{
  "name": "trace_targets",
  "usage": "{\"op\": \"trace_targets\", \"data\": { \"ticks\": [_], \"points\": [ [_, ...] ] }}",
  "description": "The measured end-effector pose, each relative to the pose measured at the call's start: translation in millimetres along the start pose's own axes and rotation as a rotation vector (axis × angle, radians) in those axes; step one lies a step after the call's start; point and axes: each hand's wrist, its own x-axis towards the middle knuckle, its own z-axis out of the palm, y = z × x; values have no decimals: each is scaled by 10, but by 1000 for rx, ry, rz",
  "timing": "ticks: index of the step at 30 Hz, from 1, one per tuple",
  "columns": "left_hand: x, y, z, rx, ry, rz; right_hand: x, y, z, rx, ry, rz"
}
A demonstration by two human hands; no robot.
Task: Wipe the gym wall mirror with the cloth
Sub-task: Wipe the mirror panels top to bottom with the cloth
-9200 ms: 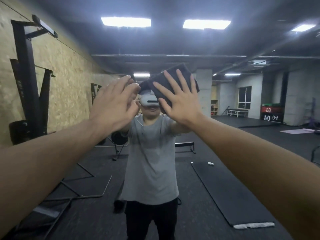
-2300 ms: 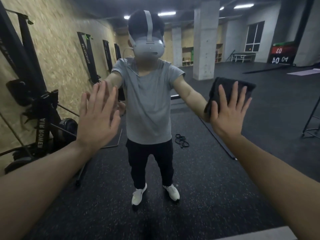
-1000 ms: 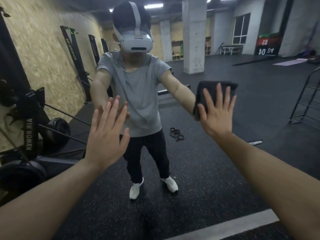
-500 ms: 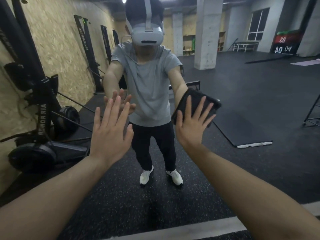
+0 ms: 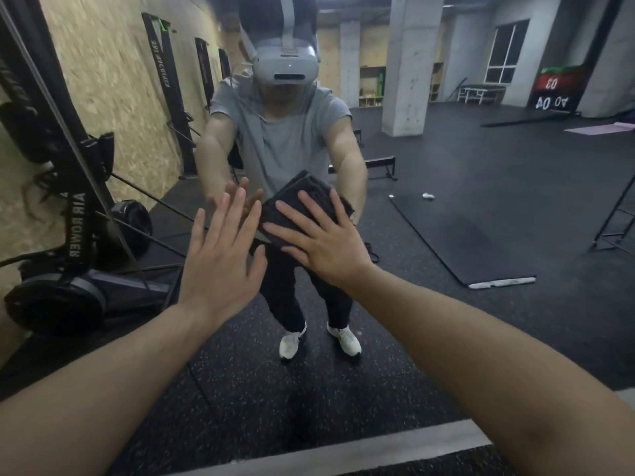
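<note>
The wall mirror (image 5: 481, 201) fills the view, and a person in a grey shirt and headset is reflected in it. My right hand (image 5: 323, 245) lies flat with spread straight fingers on a folded dark cloth (image 5: 295, 201), pressing it against the glass near the middle. My left hand (image 5: 220, 262) is flat on the glass just left of the cloth, fingers straight and slightly spread. Most of the cloth's lower part is hidden under my right hand.
The mirror's grey bottom frame (image 5: 343, 451) runs along the lower edge. Reflected: an air rower (image 5: 75, 235) and upright machines along the chipboard wall at left, a concrete pillar (image 5: 409, 63), a black floor mat (image 5: 464, 242), a metal rack (image 5: 615, 218) at right.
My right hand has slid the cloth leftward and slightly down across the glass, from far right to beside my left hand. The left hand stays flat on the mirror.
</note>
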Motion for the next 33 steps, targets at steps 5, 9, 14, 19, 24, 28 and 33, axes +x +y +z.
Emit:
{"op": "trace_targets", "data": {
  "ticks": [5,9,14,19,24,28,33],
  "points": [
    [128,279,147,28,30,69,-566,598,-96,-57,3,40],
    [229,605,301,53,60,114,-1148,1176,-177,-83,-5,109],
    [235,975,452,32,99,87,-1795,1813,-275,-125,-13,253],
    [168,1122,562,46,119,76,-2172,2011,-287,-67,16,592],
    [4,909,648,80,127,39,-1797,1399,-58,-3,208,1044],
    [-203,571,748,110,125,-36,-1427,644,190,-6,245,996],
    [-463,206,926,126,163,-61,-1225,-311,492,42,121,534]
  ]
}}
